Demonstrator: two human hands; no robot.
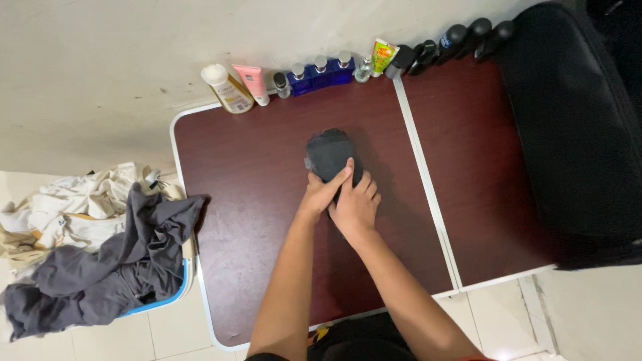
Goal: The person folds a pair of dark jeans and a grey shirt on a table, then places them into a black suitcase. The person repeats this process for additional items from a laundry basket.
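- Laundry (100,247) sits heaped in a basket off the counter's left edge, grey garment draped over pale ones, within my reach, I judge, so pieces can be drawn one at a time.
- Counter (254,200) is dark red-brown with a white rim; its middle is kept bare as a working surface.
- Bottles and tubes (321,72) stand in a row along the far edge against the wall, pushed back, I judge, to stay out of the way.
- My left hand (321,194) lies on the dark rolled cloth (331,154) near the counter's middle, fingers curled over its near end, pinning it.
- My right hand (356,204) presses beside it, touching the left, fingers partly closed on the same bundle to keep it tight.
- Black bag (568,134) covers the counter's right end.
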